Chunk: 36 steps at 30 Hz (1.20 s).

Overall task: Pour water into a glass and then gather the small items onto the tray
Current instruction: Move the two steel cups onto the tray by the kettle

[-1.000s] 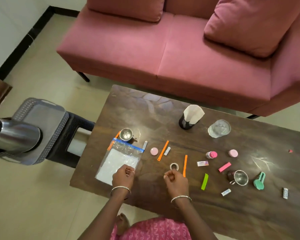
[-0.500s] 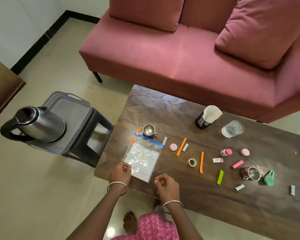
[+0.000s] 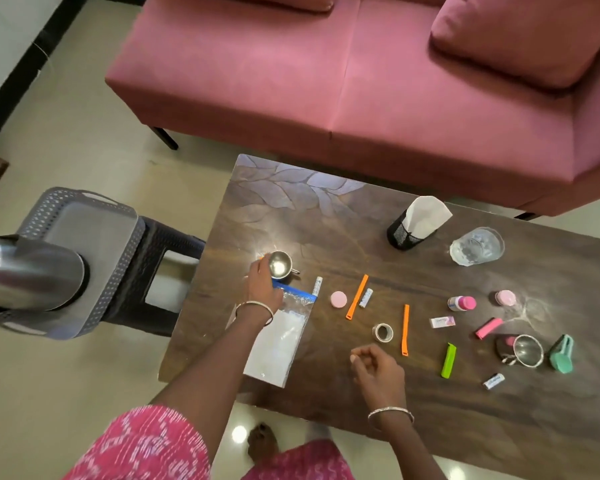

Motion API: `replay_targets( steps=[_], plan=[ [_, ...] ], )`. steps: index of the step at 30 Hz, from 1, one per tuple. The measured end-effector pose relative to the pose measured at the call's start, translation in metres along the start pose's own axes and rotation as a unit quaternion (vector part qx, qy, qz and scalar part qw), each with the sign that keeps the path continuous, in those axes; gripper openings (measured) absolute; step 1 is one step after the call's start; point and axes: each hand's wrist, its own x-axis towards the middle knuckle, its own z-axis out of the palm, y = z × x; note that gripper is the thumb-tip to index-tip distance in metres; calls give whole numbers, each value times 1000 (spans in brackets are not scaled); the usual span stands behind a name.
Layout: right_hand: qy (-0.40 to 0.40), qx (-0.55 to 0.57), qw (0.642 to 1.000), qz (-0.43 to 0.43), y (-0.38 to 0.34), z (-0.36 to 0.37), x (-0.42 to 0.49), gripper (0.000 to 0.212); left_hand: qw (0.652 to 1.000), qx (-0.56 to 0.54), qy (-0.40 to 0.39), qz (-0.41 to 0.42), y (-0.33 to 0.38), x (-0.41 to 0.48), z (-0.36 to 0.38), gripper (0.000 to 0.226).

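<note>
Left hand: the left hand [image 3: 262, 284] reaches to the left centre of the frame, its fingers curled round the near left side of the small steel cup [image 3: 280, 264].
Right hand: the right hand [image 3: 378, 370] hangs over the near part of the tabletop [image 3: 326, 216], its fingers loosely curled with nothing seen in them.
Glass: the glass [image 3: 477, 245] stands at the upper right of the tabletop with water in it, just right of the black mesh holder [image 3: 404, 235], which holds white paper.
Tray: the grey perforated tray [image 3: 94, 233] sits on a black stool [image 3: 160, 271] at the left of the frame, apart from the tabletop; a steel kettle [image 3: 28, 271] stands on it.
Zip bag: the clear zip bag [image 3: 281, 337] lies flat under the left forearm, its blue seal near the cup.
Small items: spread across the middle and right of the tabletop are a pink cap [image 3: 338, 299], two orange strips [image 3: 357, 296], a tape roll [image 3: 382, 332], a green clip [image 3: 448, 360], a pink-capped bottle [image 3: 461, 303], a pink clip [image 3: 488, 328], a second steel cup [image 3: 527, 349] and a teal scoop [image 3: 563, 353].
Background: a pink sofa [image 3: 326, 81] fills the top of the frame.
</note>
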Motion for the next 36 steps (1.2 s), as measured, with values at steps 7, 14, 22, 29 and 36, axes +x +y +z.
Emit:
replay_targets(
  steps=[7,14,22,29,36],
  plan=[
    [6,15,1000,14,10,-25,55,16,994,108,12,0,14,36,17,73],
    [10,28,999,29,-2,-52,87,13,995,77,65,12,19,35,15,65],
    [55,94,994,30,-6,-101,91,15,983,-27,162,85,102,-12,25,62],
    [181,166,967,64,38,-185,93,9,975,-40,95,194,197,-41,60,66],
    [372,137,907,142,113,-288,106,16,959,-27,47,277,279,-38,102,67]
  ],
)
